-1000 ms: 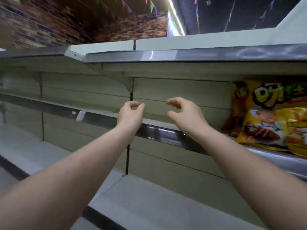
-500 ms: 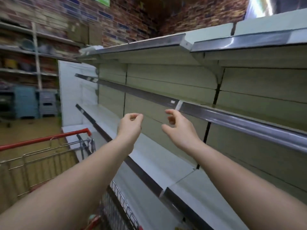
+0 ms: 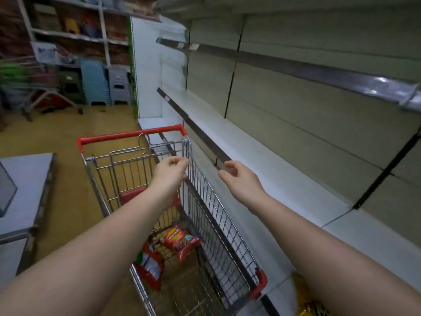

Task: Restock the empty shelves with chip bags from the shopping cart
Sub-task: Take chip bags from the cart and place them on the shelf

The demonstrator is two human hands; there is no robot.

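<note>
A wire shopping cart with a red handle stands left of the pale shelves. Inside the cart lie two red chip bags, one flat and one leaning at the near left. My left hand hovers over the cart basket, fingers loosely curled, holding nothing. Over the cart's right rim my right hand is held out beside the shelf edge, fingers apart and empty. A yellow chip bag shows at the bottom right, partly hidden under my right arm.
A grey counter stands at the left. Stacked plastic stools and another cart stand at the far end of the aisle under wall shelving. Yellow floor lies between them and the cart.
My view has swung left and down from the shelves to the cart. Both empty hands dropped from shelf height to just above the cart; the yellow bags on the shelf left the view.
</note>
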